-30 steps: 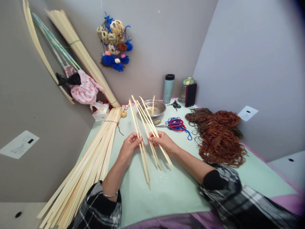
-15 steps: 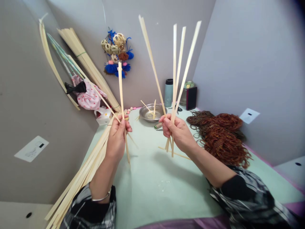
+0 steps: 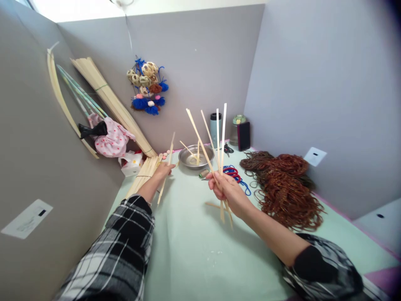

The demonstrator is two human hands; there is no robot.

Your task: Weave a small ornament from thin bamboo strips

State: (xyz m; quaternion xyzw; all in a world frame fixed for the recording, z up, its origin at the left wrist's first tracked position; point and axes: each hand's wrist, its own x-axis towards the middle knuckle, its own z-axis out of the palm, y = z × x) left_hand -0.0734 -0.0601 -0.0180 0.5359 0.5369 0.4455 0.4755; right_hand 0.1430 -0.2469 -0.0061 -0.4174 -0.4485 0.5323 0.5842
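Note:
Several pale, flat strips that look like bamboo [image 3: 224, 129] fan upward from my right hand [image 3: 226, 188], closed around their lower part. Their short lower ends point down over the table. My left hand [image 3: 163, 170] reaches farther forward on the left, its fingers closed on narrow strips [image 3: 161, 192] that tilt up and away. How many it holds is hard to make out. Just beside that hand lies a tied bundle of wider strips [image 3: 144, 174], partly covered by my left sleeve. Another loose strip [image 3: 213, 205] rests on the table behind the right hand's strips.
A metal bowl [image 3: 191, 164] with strips in it stands at the back, near a thread spool [image 3: 203, 173], blue and red cord [image 3: 233, 172] and scissors [image 3: 228, 149]. Brown yarn [image 3: 285, 188] is heaped right. A bottle [image 3: 214, 129], a jar and a phone [image 3: 244, 136] stand behind.
My left hand has moved forward toward the tied bundle with its strips. The right hand's strips have dropped lower and closer together. The view has tilted up, and the blue and red cord now shows.

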